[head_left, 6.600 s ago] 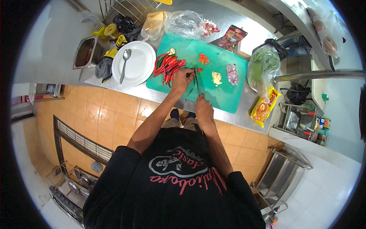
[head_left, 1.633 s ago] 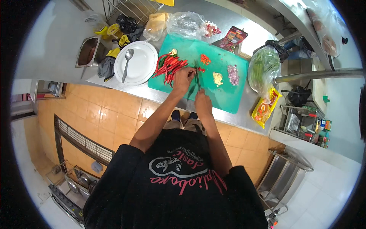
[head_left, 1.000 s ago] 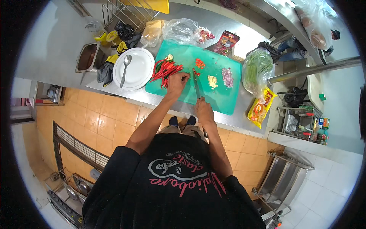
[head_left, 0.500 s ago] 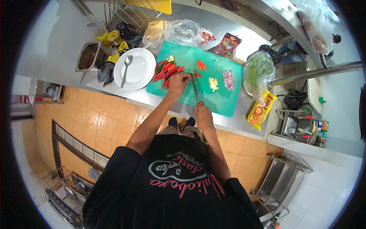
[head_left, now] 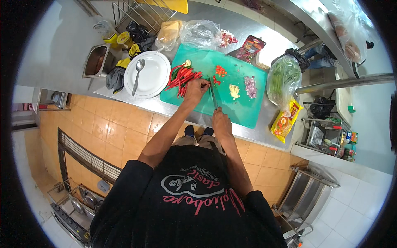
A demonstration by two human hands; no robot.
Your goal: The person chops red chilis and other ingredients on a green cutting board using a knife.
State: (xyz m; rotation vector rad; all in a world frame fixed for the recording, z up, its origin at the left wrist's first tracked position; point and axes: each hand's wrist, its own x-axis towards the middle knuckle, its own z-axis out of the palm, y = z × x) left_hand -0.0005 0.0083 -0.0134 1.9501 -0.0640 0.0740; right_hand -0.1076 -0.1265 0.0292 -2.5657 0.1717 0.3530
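On the green cutting board [head_left: 194, 53], my left hand [head_left: 195, 91] is closed, its fingertips pinching a chili pepper that they mostly hide. My right hand [head_left: 222, 124] grips the handle of a knife [head_left: 214, 98]; its blade points away from me, the tip close beside my left fingertips. Just past the blade lie a few cut red chili pieces [head_left: 216, 81], with a pile of chopped red chili [head_left: 221, 71] farther off. Whole red chilies [head_left: 178, 79], some green among them, are heaped left of my left hand. Minced pale garlic [head_left: 234, 91] and diced purple shallot [head_left: 250, 87] sit to the right.
A white plate [head_left: 155, 74] with a spoon [head_left: 137, 76] stands left of the board. Plastic bags [head_left: 200, 33] and a dark pouch [head_left: 251, 47] lie behind it. Bagged green vegetables [head_left: 284, 76] and a yellow noodle packet [head_left: 286, 122] lie right. A metal pole [head_left: 343, 84] juts in at the right.
The view has shifted slightly, so the board and things on it sit a little farther right and lower. Both hands keep nearly the same place on the board, the knife still beside the left fingertips.
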